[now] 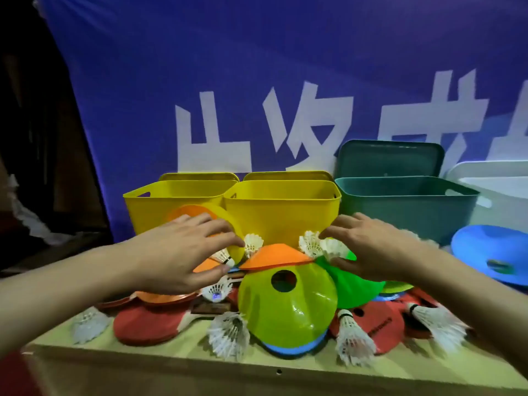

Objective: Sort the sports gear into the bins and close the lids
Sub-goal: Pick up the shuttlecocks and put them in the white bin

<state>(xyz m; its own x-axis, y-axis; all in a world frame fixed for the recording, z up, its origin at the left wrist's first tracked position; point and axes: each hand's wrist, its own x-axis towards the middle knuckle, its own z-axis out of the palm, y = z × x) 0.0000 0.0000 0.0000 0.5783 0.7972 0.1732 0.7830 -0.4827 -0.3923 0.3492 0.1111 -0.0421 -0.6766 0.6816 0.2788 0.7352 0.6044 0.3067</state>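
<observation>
**Both hands reach into the pile while the bins wait open**

Four bins line the back of the table [171, 355], lids propped behind them so gear can drop straight in: two yellow bins [274, 210], a green bin [405, 207] and a white bin [497, 195] at the right edge. Nothing sorted shows inside them from this angle. In front lies the unsorted heap: a lime cone [285, 304] on top, red paddles [145, 324] flat underneath, shuttlecocks [228, 335] scattered around. The left hand [183, 252] hovers, fingers spread, over an orange cone [197, 218], holding nothing. The right hand [368, 247] seems to pinch a shuttlecock [331, 248] between thumb and fingertips, though blur leaves that uncertain.
</observation>
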